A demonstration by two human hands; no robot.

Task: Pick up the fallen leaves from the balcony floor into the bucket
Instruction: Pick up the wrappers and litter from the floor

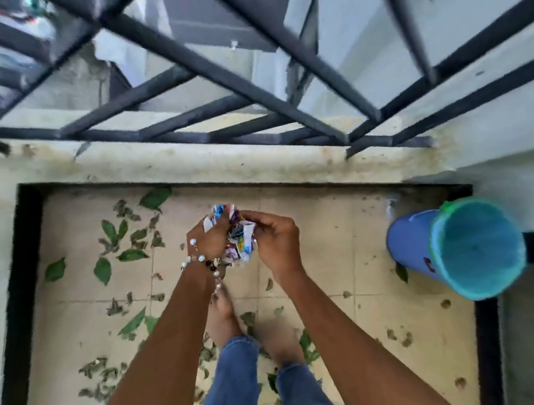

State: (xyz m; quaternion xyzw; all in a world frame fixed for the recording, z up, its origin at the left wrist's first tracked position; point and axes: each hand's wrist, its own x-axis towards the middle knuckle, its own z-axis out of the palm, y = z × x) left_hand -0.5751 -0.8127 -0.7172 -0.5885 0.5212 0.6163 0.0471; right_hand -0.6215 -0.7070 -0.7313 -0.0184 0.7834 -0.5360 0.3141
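Several green and dried leaves (102, 270) lie scattered over the beige tiled balcony floor (334, 247), mostly at the left and around my bare feet. Both hands are raised in the middle of the view over the floor. My left hand (211, 242), with a beaded bracelet at the wrist, and my right hand (276, 239) together grip a crumpled bundle of colourful printed wrappers (238, 238). A blue bucket (456, 248) with a green rim stands at the right, by the wall, and looks empty inside.
A low pale wall (183, 159) with dark metal railing bars (240, 78) runs across the far side. Black skirting (14, 309) borders the floor at left and right. My feet (223, 313) and jeans stand among leaves at the bottom centre.
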